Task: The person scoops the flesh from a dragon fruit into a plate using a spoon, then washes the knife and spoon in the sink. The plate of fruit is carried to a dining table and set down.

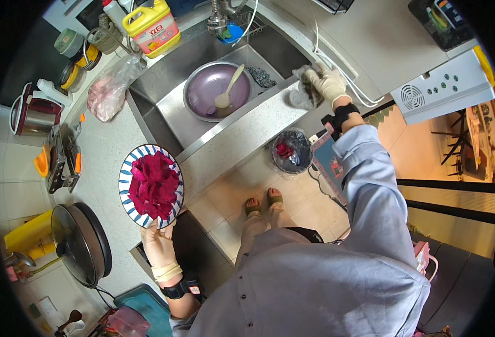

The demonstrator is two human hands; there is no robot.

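In my gloved left hand is the near rim of a white plate with blue strokes around its edge. A heap of deep magenta pieces, apparently dragon fruit, covers its middle. The plate is over the counter's edge, left of the sink. My right hand, also gloved, grips a crumpled grey wad on the front ledge right of the sink; whether it is cloth or plastic I cannot tell. In the stainless steel sink, a round metal basin holds purplish liquid and a pale spoon.
A lined bin with red scraps stands on the floor below the ledge. Steel wool lies behind the basin. On the counter are a yellow detergent jug, a tied plastic bag and a lidded pan. White cables run beside my right hand.
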